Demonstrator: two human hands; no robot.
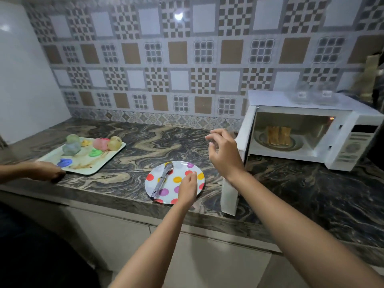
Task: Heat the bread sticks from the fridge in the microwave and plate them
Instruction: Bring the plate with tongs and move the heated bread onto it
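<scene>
Left hand [187, 189] flat on plate [152, 185] — right hand [224, 154] grip loose, empty; bread sticks [278, 135] blurred.

White tray [91, 170] on left of marbled countertop [145, 142]. On tray: translucent small jars, green [72, 138], grey-blue [71, 148], pink [100, 143], yellow [115, 143], grouped along the far side. Loose lids nearer: blue lid [64, 162], green lid [95, 152]. Patterned tile backsplash [178, 80] behind. Clear containers [311, 95] far right, blurred. Pale cabinet fronts [124, 231] below counter.
</scene>
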